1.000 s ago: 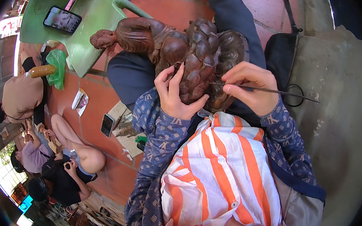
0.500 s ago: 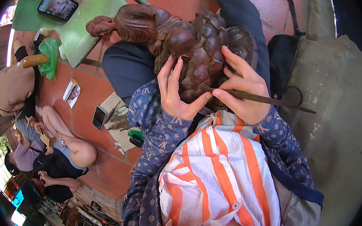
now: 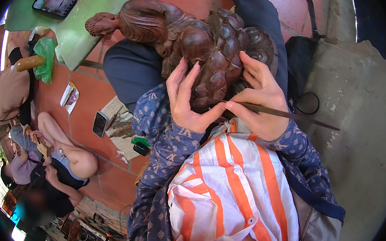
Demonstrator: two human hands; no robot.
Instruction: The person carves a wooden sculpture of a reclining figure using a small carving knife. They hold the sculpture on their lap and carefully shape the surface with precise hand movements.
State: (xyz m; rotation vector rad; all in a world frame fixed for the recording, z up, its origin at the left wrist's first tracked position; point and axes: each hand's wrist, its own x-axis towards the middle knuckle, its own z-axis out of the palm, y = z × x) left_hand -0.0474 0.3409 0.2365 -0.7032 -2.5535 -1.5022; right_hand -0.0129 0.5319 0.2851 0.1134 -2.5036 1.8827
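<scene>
A dark brown carved wooden statue (image 3: 195, 44) lies sideways across my lap, its head at the left and rounded, lumpy carving at the right. My left hand (image 3: 185, 105) steadies the near side of it, fingers stretched along the wood and thumb pointing inward. In my right hand (image 3: 264, 100) is a slim, flat metal file (image 3: 289, 114), pinched between thumb and fingers, while the other fingertips rest on the carving. Both thumbs meet near the file's inner end, low on the statue. The exact contact of that end with the wood is hidden.
A green chair (image 3: 88, 24) bearing a phone (image 3: 54, 5) stands at upper left. On the red tiles lie another phone (image 3: 100, 124), a board with small tools (image 3: 122, 126) and a green bag (image 3: 46, 60). People sit at left. A grey sheet (image 3: 356, 152) lies at right.
The whole view has shifted slightly. My hands keep nearly the same grip, with the file tilted a little differently. At lower left, a seated person's hand has moved away from the head.
</scene>
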